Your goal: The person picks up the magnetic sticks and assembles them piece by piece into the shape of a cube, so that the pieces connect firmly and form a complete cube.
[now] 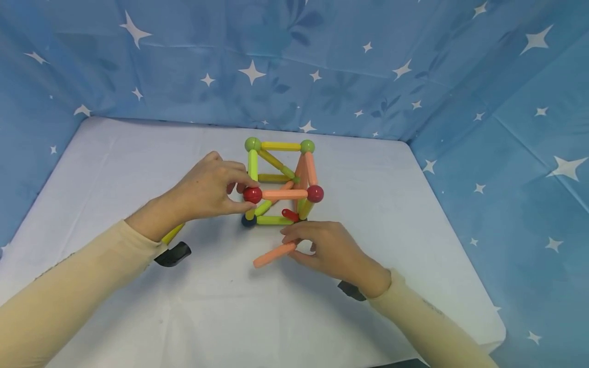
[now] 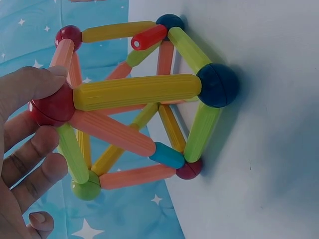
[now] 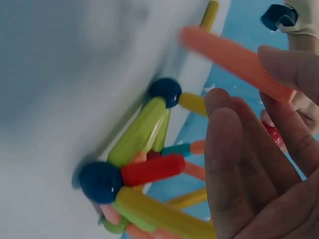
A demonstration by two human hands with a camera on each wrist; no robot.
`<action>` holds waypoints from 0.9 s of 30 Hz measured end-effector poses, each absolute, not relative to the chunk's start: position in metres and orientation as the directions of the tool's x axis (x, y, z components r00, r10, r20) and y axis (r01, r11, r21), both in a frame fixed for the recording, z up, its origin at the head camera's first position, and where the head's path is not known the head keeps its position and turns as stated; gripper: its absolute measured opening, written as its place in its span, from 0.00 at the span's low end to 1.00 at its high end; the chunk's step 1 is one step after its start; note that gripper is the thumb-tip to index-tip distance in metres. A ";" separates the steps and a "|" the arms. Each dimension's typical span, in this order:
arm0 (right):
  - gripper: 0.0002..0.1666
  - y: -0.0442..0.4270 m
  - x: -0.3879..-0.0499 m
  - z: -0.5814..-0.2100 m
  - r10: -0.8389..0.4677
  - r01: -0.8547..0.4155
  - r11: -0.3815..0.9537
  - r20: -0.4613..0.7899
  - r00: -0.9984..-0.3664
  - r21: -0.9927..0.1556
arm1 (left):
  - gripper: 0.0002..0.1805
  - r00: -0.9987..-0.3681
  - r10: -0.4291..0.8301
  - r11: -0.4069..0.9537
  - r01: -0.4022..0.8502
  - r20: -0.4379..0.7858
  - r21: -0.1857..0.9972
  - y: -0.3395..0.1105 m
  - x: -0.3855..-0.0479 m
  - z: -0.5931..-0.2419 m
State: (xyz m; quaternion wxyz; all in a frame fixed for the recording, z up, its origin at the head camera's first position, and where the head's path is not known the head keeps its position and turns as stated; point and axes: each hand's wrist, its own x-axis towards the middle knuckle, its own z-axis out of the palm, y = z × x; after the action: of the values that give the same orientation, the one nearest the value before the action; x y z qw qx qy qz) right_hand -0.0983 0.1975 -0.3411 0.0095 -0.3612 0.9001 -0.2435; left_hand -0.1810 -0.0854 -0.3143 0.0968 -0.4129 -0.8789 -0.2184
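Observation:
A cube-like frame of magnetic rods and balls stands on the table. My left hand (image 1: 207, 186) pinches the red ball (image 1: 252, 194) at its upper near-left corner, thumb on one side and fingers on the other. A salmon rod (image 1: 285, 194) joins that ball to another red ball (image 1: 315, 193). Between thumb and fingers, my right hand (image 1: 331, 250) holds a loose salmon rod (image 3: 234, 59), apart from the frame and in front of it. A short red rod (image 3: 153, 170) sticks out from a dark blue ball (image 3: 101, 182) at a lower corner. Green balls (image 1: 252, 144) top the far corners.
A yellow rod (image 1: 172, 234) lies left of the frame, partly hidden by my left forearm. Black wrist devices (image 1: 173, 254) hang below both sleeves. A blue star-patterned curtain (image 1: 202, 46) borders the white table (image 1: 386, 194) at the back and sides.

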 end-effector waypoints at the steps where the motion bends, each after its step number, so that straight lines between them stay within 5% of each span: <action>1: 0.19 0.197 -0.099 -0.340 -0.649 -0.601 0.619 0.102 -0.754 -0.506 | 0.17 -0.639 0.684 0.563 0.769 0.353 0.302 -0.085 -0.181 -0.314; 5: 0.17 0.191 -0.099 -0.343 -0.642 -0.501 0.603 -0.006 -0.767 -0.621 | 0.16 -0.629 0.686 0.552 0.778 0.367 0.301 -0.086 -0.181 -0.315; 12: 0.11 0.175 -0.096 -0.359 -0.669 -0.589 0.669 -0.021 -0.743 -0.453 | 0.15 -0.628 0.681 0.548 0.778 0.377 0.307 -0.087 -0.181 -0.316; 19: 0.04 0.174 -0.095 -0.374 -0.694 -0.631 0.647 0.011 -0.720 -0.429 | 0.15 -0.623 0.683 0.542 0.782 0.381 0.307 -0.086 -0.181 -0.317; 27: 0.09 0.186 -0.100 -0.392 -0.675 -0.602 0.688 -0.054 -0.736 -0.405 | 0.15 -0.631 0.679 0.551 0.776 0.375 0.308 -0.087 -0.182 -0.317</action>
State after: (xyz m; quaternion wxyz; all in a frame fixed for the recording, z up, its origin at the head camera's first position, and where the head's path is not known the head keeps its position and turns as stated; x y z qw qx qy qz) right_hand -0.1001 0.1858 -0.3916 0.0996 -0.3495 0.9134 -0.1834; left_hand -0.1818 -0.0872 -0.3169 0.1064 -0.4162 -0.8741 -0.2268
